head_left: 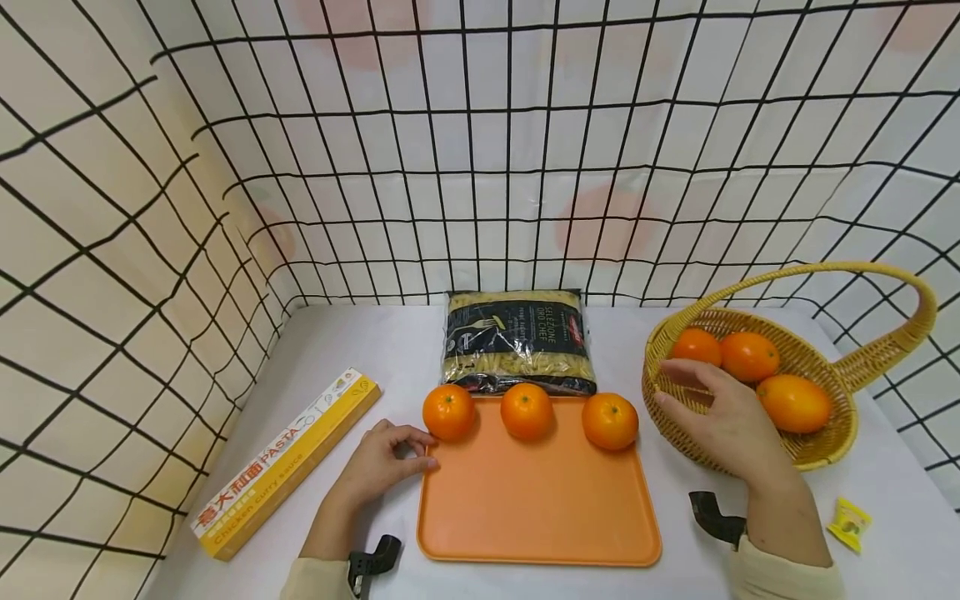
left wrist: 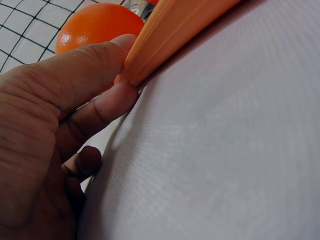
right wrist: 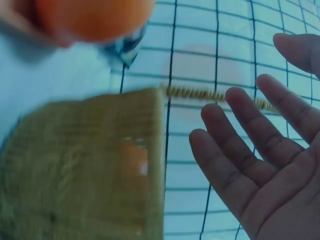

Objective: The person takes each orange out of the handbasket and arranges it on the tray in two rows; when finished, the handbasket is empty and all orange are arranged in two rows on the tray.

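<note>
Tray [head_left: 538, 492], plain orange, rectangular, low-rimmed, round-cornered

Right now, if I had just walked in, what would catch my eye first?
Probably the three bright oranges lined up along the far edge of the tray in the middle. To the right, a wicker basket holds more oranges, with the empty right hand close by. The left hand pinches the tray's left edge.

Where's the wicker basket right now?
In the head view, the wicker basket sits on the right side, to the right of the orange tray and farther back than the small yellow packet.
</note>
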### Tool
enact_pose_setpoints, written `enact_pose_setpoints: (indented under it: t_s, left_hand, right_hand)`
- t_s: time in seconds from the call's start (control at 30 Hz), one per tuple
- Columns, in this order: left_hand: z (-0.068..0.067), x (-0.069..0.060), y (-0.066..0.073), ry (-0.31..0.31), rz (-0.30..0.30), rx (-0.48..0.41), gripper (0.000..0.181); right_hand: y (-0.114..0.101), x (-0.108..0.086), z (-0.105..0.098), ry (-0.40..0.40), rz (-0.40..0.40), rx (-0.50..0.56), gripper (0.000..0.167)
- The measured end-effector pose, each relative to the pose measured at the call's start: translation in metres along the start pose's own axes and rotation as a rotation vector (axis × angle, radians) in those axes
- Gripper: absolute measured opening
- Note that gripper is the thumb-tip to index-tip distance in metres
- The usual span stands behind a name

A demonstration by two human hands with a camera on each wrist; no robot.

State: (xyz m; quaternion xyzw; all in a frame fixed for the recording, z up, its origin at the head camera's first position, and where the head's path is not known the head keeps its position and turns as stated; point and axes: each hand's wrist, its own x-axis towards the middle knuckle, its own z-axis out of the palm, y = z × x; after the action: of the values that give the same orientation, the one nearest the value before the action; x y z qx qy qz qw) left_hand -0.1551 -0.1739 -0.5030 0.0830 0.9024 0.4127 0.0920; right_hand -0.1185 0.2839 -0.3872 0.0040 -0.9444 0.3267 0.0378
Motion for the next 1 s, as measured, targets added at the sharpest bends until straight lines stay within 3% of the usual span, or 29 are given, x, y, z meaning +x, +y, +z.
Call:
enact_pose_setpoints:
  t_s: [0.3, 0.7, 1.0]
  left_hand:
    - [-0.001, -0.001, 0.0, -0.002, -0.015, -0.013, 0.023]
    - [0.0, 0.0, 0.002, -0.003, -0.023, -0.011, 0.023]
    - [0.0, 0.0, 0.001, -0.005, -0.024, -0.008, 0.022]
  right_hand:
    - [0.038, -0.008, -0.018, -0.041, 0.081, -0.098, 0.067]
    - [0.091, -0.017, -0.037, 0.01, 0.141, -0.219, 0.076]
    - [0.129, -0.014, -0.052, 0.064, 0.088, -0.3, 0.076]
